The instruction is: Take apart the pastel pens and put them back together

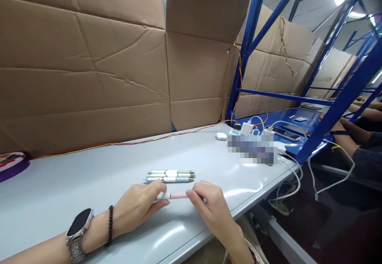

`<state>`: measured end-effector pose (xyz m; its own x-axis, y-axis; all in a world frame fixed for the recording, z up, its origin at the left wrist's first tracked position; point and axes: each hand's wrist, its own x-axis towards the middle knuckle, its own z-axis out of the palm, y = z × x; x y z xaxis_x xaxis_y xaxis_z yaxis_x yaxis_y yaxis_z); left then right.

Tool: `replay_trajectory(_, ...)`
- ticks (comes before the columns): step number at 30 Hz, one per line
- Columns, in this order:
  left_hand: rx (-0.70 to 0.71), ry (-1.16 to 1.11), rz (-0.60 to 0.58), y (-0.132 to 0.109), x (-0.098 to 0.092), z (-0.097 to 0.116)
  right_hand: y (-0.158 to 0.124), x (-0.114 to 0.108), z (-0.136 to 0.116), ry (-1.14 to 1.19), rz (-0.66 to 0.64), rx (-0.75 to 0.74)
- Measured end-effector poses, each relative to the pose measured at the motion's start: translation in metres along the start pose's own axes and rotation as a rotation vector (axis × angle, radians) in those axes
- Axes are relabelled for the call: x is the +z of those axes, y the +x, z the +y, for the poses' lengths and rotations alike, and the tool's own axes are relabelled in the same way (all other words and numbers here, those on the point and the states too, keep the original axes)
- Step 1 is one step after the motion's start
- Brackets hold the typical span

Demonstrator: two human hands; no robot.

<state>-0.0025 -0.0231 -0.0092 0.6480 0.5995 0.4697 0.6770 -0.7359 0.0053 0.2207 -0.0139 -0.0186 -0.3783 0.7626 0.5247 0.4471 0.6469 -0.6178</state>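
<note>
My left hand [140, 206] and my right hand [210, 206] meet over a pink and white pen [176, 195], each pinching one end of it just above the pale grey table [89, 184]. A watch and a dark bead bracelet sit on my left wrist. Just beyond the hands lie three pens [170, 176] side by side on the table, white in the middle with green, cream and blue barrels.
Tall cardboard sheets [89, 65] wall off the back of the table. A red-yellow wire [134, 141] runs along their foot. Chargers, cables and a small white case [221, 136] sit at the right, by blue shelving posts [337, 108]. Another person's arms [355, 136] rest further right.
</note>
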Motion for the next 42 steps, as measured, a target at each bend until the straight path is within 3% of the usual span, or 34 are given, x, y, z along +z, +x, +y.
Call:
replay_trajectory(7,-0.022,0.031,-0.057,0.002,0.002,0.000,0.004,-0.011,0.003,0.003,-0.115,0.023)
replay_trajectory(17,-0.056,0.015,-0.070,0.004,0.000,0.002,0.003,-0.005,0.003,-0.232,-0.083,0.072)
replay_trajectory(27,-0.122,-0.012,-0.074,0.004,0.000,0.001,0.003,-0.006,0.002,-0.179,-0.148,0.055)
replay_trajectory(35,-0.168,-0.064,-0.107,0.002,0.000,0.000,0.004,-0.009,0.002,0.043,-0.033,-0.052)
replay_trajectory(42,-0.149,-0.045,-0.117,0.003,0.002,0.000,0.005,-0.004,0.000,-0.182,-0.098,0.042)
